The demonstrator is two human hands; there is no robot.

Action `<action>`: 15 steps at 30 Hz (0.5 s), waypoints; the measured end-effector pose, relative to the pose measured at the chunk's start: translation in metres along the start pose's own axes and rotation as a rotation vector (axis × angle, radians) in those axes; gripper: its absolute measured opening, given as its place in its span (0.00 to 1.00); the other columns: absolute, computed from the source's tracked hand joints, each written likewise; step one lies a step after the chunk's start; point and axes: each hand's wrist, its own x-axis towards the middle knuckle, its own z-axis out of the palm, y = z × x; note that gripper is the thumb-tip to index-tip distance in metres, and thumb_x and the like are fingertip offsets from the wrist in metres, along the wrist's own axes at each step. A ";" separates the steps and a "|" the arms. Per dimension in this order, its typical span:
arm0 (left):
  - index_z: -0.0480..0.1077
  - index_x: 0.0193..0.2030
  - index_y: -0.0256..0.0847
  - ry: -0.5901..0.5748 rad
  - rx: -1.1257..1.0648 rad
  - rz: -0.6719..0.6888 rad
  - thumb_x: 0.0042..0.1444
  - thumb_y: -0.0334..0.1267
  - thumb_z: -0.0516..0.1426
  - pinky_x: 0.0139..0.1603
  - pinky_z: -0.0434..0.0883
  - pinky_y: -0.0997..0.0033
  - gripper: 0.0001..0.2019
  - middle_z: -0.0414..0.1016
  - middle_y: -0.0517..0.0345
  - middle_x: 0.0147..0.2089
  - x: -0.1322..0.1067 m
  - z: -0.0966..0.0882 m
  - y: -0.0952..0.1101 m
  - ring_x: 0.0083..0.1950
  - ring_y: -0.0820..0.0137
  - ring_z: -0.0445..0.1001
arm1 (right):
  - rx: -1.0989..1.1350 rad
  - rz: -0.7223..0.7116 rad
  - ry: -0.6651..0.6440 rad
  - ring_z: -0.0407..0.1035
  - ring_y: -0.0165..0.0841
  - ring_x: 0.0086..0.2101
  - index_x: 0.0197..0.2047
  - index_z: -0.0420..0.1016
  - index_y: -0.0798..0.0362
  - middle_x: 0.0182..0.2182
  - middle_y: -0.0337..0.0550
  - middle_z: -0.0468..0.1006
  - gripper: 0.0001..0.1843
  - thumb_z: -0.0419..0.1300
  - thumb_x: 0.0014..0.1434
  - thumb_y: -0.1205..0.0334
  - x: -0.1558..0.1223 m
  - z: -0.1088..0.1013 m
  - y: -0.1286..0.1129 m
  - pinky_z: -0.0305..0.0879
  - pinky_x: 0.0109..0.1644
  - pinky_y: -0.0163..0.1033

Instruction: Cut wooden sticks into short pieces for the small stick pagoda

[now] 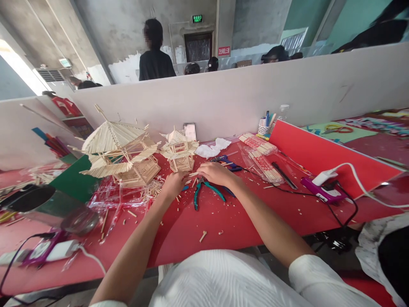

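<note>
My left hand point(174, 183) and my right hand point(216, 172) meet over the middle of the red table. Their fingers are closed on a short pale wooden stick point(193, 174) that spans the gap between them. Just below my right hand lie teal-handled cutting pliers point(205, 187), their handles spread toward me. Behind my hands stands a small pavilion model made of sticks point(179, 150). To its left is a larger stick pavilion point(119, 153) with a pointed roof. Loose stick pieces point(152, 189) are heaped beside my left hand.
Packs of sticks point(263, 164), a black pen-like tool point(284, 175) and a purple power strip point(323, 190) lie to the right. A red board point(332, 157) stands behind the strip. A clear jug point(60, 209) is at left. A white partition point(230, 102) closes the back.
</note>
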 end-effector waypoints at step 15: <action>0.78 0.43 0.46 0.029 -0.033 -0.130 0.61 0.39 0.55 0.41 0.68 0.70 0.11 0.83 0.53 0.43 0.001 -0.007 -0.014 0.44 0.60 0.79 | 0.352 0.315 0.798 0.67 0.38 0.37 0.41 0.66 0.51 0.34 0.46 0.72 0.16 0.42 0.72 0.55 0.002 -0.016 0.011 0.63 0.45 0.42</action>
